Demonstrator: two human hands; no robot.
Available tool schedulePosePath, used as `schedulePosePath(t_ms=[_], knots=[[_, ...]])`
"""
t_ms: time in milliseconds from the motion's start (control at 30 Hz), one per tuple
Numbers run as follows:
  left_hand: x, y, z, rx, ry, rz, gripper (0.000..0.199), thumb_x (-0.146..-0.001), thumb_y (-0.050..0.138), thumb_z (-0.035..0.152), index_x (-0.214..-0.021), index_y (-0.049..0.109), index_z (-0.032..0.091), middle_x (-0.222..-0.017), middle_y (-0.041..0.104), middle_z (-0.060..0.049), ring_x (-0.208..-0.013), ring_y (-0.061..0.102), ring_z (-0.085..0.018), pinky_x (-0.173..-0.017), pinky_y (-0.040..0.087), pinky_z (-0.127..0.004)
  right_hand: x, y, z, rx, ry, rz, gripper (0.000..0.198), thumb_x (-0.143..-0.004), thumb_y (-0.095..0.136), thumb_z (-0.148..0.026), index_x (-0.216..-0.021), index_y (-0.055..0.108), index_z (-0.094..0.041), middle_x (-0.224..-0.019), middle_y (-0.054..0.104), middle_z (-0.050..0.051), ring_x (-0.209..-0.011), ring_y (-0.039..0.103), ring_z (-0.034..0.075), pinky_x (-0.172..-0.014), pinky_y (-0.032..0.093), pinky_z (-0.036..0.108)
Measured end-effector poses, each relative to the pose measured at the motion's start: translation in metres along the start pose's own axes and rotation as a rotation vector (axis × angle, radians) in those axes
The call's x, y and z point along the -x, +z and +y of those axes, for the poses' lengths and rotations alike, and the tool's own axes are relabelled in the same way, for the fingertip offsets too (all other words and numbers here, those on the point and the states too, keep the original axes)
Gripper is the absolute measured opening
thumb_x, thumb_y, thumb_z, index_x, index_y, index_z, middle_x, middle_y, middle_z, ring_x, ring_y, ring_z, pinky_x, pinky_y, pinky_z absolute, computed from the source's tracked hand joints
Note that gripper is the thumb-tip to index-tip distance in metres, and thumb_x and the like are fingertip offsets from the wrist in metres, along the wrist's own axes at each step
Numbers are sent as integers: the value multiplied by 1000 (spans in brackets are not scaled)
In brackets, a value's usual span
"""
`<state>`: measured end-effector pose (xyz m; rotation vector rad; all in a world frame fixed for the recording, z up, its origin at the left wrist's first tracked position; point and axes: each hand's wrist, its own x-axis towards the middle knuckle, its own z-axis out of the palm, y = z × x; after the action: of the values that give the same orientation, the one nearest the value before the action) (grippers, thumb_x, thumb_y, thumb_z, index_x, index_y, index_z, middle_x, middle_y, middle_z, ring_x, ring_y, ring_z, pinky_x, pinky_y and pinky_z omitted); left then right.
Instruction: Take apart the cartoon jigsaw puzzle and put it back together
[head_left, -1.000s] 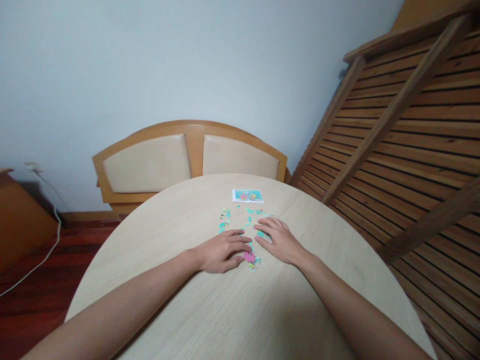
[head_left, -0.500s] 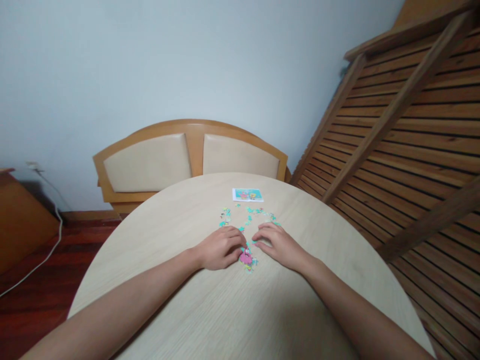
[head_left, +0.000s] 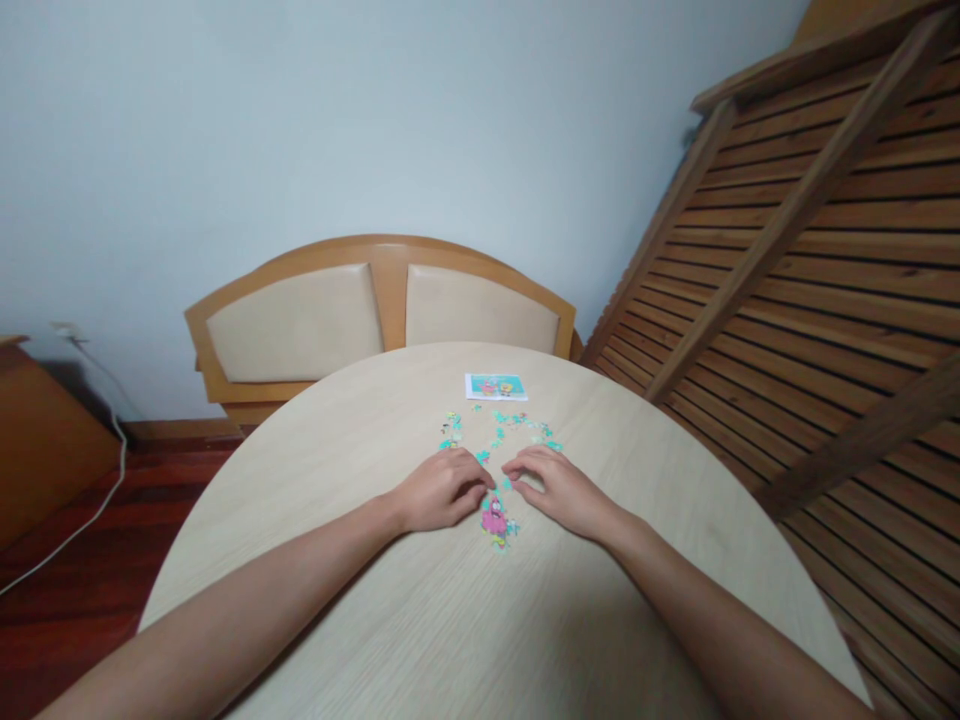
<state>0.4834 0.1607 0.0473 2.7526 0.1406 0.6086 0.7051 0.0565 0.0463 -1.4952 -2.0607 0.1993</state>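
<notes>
Head view: left hand (head_left: 441, 490) and right hand (head_left: 556, 490) half-curled near pink puzzle pieces (head_left: 493, 518), grip unclear.

No lettering, label, brand, number or sign can be read. The printed card (head_left: 496, 387) on the worktop (head_left: 352, 440) bears a coloured picture; any writing on it is too small to make out. On the puzzle pieces (head_left: 499, 434) nearer the viewer than the printed card, any characters are likewise too small to read.
</notes>
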Motion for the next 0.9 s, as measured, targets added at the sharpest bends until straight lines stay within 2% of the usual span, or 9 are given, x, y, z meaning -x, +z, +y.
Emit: schedulePosePath(t_ms=[133,333,600,733,900], knots=[[0,4,-2,-22,-70,40,18,-93,52,22,-105,65,19,-94,70,-7,-94,62,-22,-87,49,-35,0,0,-2,12,-12,-1,18,-91,59,-15,-106,69,-21,-102,71,6,-103,63,21,-92,47,36],[1,5,-4,-33,-69,43,17,-93,52,21,-105,64,19,-94,69,-7,-94,62,-22,-87,49,-35,2,1,-2,36,30,12,22,-89,65,-21,-110,68,-21,-107,72,7,-107,62,24,-95,46,39],[0,6,-3,-36,-70,52,16,-93,54,21,-104,65,19,-93,69,-6,-93,62,-22,-87,47,-35,1,3,-2,-62,103,1,29,-86,67,-18,-115,65,-20,-99,71,5,-103,63,24,-96,44,40],[-1,6,2,4,-112,79,16,-94,56,27,-104,67,19,-91,70,-6,-92,62,-22,-85,47,-34,-1,5,-11,-288,143,-10,33,-87,64,-18,-120,62,-20,-89,67,2,-88,65,19,-87,49,34],[-2,9,7,186,-224,140,20,-95,60,36,-101,70,20,-90,71,-5,-88,64,-19,-80,48,-28,-7,16,-21,-594,211,92,40,-84,70,-27,-121,57,-19,-89,65,1,-82,66,16,-81,53,32]])
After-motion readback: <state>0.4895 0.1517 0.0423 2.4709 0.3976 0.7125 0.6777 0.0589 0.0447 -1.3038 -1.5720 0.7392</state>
